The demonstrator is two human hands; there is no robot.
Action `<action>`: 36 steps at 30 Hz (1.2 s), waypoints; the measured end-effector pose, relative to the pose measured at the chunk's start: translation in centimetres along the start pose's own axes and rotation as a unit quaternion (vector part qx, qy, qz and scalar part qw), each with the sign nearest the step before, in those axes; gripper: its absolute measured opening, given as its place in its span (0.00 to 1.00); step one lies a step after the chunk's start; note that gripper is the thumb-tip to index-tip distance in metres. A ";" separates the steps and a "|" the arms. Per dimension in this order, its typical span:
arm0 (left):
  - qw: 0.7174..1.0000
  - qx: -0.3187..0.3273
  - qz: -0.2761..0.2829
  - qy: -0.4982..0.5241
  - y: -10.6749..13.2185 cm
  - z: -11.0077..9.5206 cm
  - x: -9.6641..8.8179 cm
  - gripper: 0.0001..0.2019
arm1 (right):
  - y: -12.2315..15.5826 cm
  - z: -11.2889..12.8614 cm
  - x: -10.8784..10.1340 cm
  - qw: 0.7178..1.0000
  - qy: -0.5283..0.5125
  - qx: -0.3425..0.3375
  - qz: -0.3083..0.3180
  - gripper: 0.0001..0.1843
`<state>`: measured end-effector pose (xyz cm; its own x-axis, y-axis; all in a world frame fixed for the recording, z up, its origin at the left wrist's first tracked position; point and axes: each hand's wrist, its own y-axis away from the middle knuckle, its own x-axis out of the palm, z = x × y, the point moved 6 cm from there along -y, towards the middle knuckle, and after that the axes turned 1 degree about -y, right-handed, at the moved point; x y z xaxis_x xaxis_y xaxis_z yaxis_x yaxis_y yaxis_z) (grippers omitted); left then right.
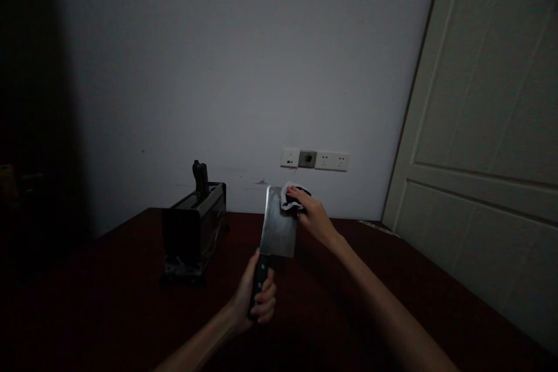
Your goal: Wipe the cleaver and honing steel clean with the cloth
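My left hand [256, 296] is closed round the dark handle of a cleaver [278, 226], which stands upright with its broad steel blade pointing away from me. My right hand [313, 215] pinches a small white and dark cloth [290, 197] against the blade's upper right corner. Both hands are above a dark red-brown table [370, 302].
A black knife block [194, 229] with one dark handle sticking up stands on the table to the left. On the white wall behind is a row of sockets [314, 159]. A pale panelled door [488, 145] fills the right side. The left side is in deep shadow.
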<state>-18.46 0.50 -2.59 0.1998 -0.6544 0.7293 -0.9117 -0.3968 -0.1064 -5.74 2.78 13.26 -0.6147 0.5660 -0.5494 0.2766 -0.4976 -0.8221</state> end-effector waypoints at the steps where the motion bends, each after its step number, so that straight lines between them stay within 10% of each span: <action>1: 1.000 -0.001 0.001 0.001 0.0 0.0 0.0 0.31 | 0.2 0.3 0.2 1.000 0.001 -0.002 0.006 0.33; 12: 0.999 0.006 -0.020 0.033 0.4 -1.2 0.1 0.32 | 6.5 7.2 3.1 0.985 -0.018 -0.089 0.145 0.38; 25: 0.998 -0.030 0.054 0.006 0.4 -0.2 1.1 0.31 | -0.6 2.0 -1.8 0.997 0.026 -0.045 0.062 0.34; 36: 0.998 -0.036 -0.029 0.038 0.3 -0.3 -1.2 0.31 | 7.4 7.9 3.6 0.977 -0.020 -0.103 0.185 0.37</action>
<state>-19.04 1.37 -3.30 0.2276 -0.5793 0.7827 -0.9235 -0.3833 -0.0152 -11.75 -4.01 6.37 -0.4715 0.3434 -0.8123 0.6265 -0.5177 -0.5826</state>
